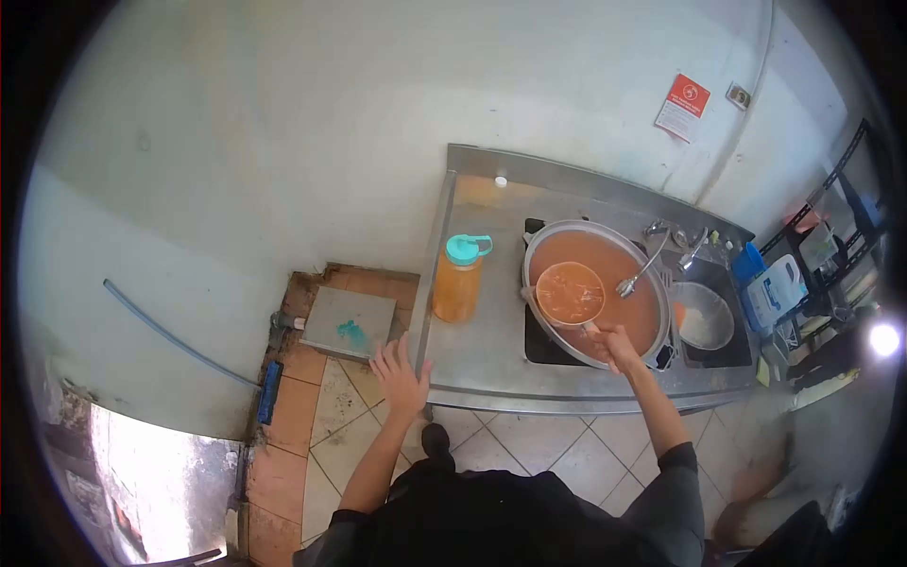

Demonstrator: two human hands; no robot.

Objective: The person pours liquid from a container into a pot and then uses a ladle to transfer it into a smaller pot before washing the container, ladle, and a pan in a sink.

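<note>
My right hand (616, 350) is closed around the short handle of a round dipper (571, 295), which is full of orange liquid. The dipper overlaps the left part of a large metal pot (576, 227) holding more of the same orange liquid. This pot sits over the left sink basin. My left hand (401, 380), fingers spread and holding nothing, is by the left front edge of the steel counter (491, 378). On the counter, between my hands and farther back, stands a clear bottle (456, 291) of orange liquid, its turquoise lid (468, 249) on top.
A curved faucet (642, 274) reaches over the pot. In the right basin (737, 321) lies a metal bowl (707, 317). A white jug (777, 298) and a shelf rack (831, 180) stand at right. Left of the counter is a metal floor box (350, 317); a brush (270, 392) leans nearby.
</note>
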